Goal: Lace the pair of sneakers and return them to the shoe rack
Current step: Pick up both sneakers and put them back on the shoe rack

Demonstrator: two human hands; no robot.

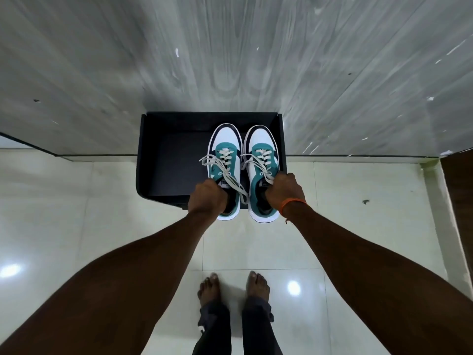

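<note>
The left hand point(206, 198) was clenched on the collar of the left white-and-teal laced sneaker point(225, 160); the right hand point(285, 192) gripped the collar of its matching right sneaker point(263, 160) likewise. Both shoes were partly over the open black rectangular shoe rack box point(163, 160), heels overhanging its front edge. The sneakers appeared light with firm collars, suiting that grip. The loose white lace ends point(217, 162) could snag.

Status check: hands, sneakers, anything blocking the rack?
Left hand gripping left sneaker at the heel; right hand gripping right sneaker. Both laced, ends loose, over the black rack. Nothing blocking.
</note>
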